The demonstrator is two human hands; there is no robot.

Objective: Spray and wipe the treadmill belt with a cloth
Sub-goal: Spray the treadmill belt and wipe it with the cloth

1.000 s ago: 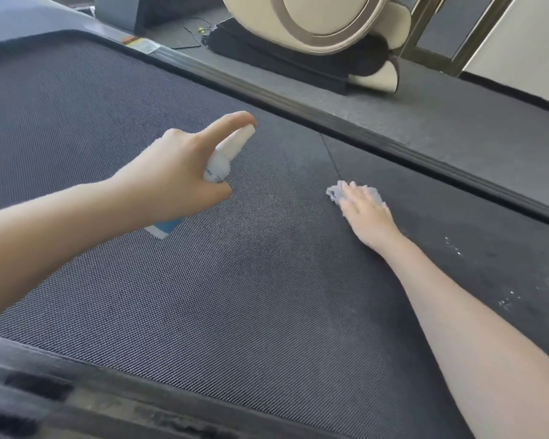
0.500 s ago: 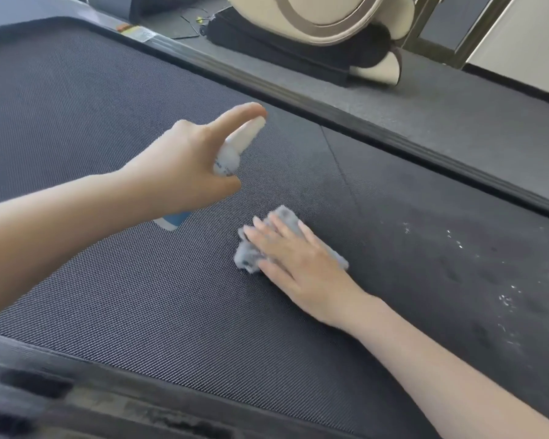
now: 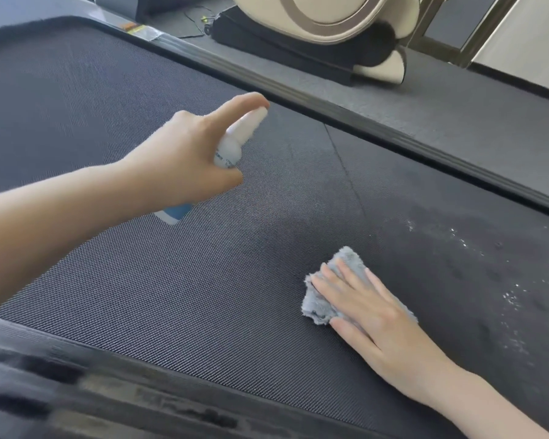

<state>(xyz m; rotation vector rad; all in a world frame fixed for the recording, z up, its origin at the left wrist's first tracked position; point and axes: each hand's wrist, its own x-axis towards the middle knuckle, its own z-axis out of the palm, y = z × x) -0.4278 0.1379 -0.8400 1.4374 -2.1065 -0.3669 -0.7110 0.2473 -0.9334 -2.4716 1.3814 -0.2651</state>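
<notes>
place: fitness room, gym or home can't tell | evidence: treadmill belt [image 3: 140, 280] + side rail [image 3: 298, 99] fill view | behind: beige padded machine [image 3: 314, 20] on grey carpet [image 3: 425, 115] | top right: metal-framed panels [image 3: 457, 14]

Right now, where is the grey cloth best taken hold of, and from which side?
Probably pinch the bunched left edge of the grey cloth, coming from the left: the right hand lies flat over the rest.

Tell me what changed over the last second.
The right hand, flat on the grey cloth, dragged it across the treadmill belt from near the far rail towards the person. Unchanged: the left hand grips the spray bottle above the belt, forefinger on its nozzle.
</notes>
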